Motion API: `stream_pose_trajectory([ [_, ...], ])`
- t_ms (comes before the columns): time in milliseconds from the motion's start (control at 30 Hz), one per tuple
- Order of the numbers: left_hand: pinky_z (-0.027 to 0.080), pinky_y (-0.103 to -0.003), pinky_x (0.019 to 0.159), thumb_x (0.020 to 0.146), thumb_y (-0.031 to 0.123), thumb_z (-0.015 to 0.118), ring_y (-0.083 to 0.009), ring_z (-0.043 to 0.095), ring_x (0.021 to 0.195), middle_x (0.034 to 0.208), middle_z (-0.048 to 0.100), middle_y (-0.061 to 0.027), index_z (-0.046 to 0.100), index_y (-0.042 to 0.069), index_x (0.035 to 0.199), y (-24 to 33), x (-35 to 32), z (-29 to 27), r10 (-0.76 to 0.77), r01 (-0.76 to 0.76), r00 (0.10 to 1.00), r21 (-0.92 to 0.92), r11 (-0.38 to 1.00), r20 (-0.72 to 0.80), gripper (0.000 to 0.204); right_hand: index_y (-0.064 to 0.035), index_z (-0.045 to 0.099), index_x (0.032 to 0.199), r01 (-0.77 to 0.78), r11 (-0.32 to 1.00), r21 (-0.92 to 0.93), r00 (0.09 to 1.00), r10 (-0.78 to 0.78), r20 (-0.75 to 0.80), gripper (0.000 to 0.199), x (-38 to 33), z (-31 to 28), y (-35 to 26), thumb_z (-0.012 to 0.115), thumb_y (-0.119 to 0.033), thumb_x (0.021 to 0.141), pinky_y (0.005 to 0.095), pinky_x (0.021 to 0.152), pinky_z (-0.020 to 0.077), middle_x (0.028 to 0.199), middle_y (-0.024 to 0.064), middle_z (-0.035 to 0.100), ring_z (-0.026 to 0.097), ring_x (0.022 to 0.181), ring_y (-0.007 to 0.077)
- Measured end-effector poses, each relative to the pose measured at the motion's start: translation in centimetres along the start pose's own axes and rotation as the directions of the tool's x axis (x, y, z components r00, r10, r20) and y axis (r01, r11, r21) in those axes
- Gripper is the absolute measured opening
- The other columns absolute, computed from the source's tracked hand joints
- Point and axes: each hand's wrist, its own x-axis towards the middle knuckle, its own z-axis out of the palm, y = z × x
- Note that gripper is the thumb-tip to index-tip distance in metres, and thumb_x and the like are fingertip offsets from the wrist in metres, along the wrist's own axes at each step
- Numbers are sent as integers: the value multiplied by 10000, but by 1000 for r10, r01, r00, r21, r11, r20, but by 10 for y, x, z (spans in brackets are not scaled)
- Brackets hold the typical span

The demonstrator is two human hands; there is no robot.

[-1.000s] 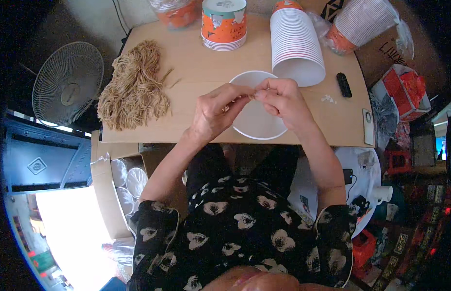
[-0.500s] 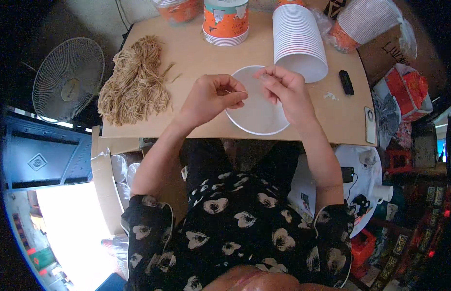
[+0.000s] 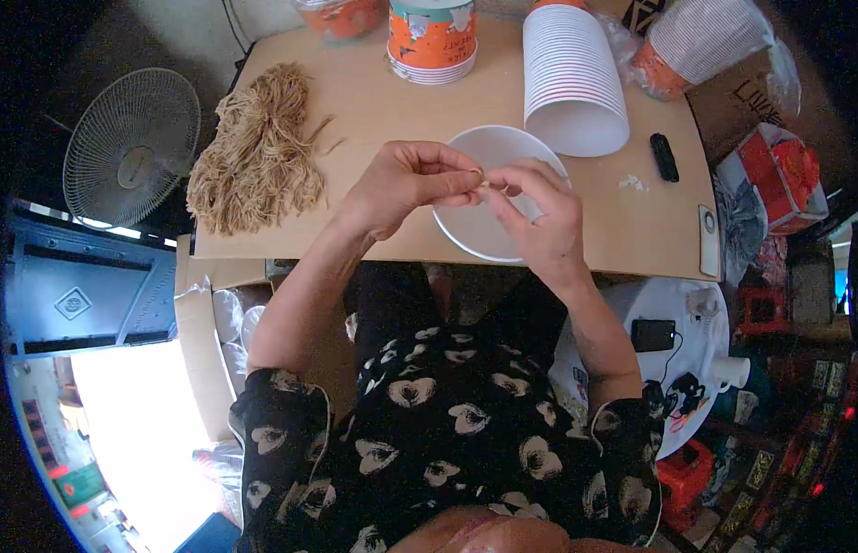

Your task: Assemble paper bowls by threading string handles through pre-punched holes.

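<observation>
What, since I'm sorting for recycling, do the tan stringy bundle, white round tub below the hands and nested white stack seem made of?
Tan stringy bundle: matte, perhaps plant fibre or paper cord, by its loose thin strands.
White round tub: smooth, likely coated paper, possibly plastic, given its even pale wall.
Nested white stack: probably the same, by its similar rims.

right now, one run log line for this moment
left hand, right hand: fingertips at tiny pale item, kind unclear | beneath: white round open tub | leftward: tan stringy bundle

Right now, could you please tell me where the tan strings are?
In the head view, the tan strings lie on the left side of the table, between the fan and the left hand.
</observation>
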Motion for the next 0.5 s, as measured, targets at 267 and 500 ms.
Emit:
stream_pose_trajectory([
  [267,591,-244,777,888,37,708,-155,705,821,910,712,-110,678,-56,1015,-2,-1,5,48,-48,998,6,999,-39,160,-28,662,885,-64,990,128,998,65,-3,133,1,2,-2,754,-32,789,322,670,514,815,78,666,647,720,199],
  [500,580,-250,760,864,26,715,-133,695,804,880,712,-86,682,-56,983,-7,-2,14,167,-143,976,164,976,-142,149,-2,654,885,-108,977,181,993,97,68,97,5,1,-2,723,-49,836,300,650,510,817,83,669,648,721,174],
])
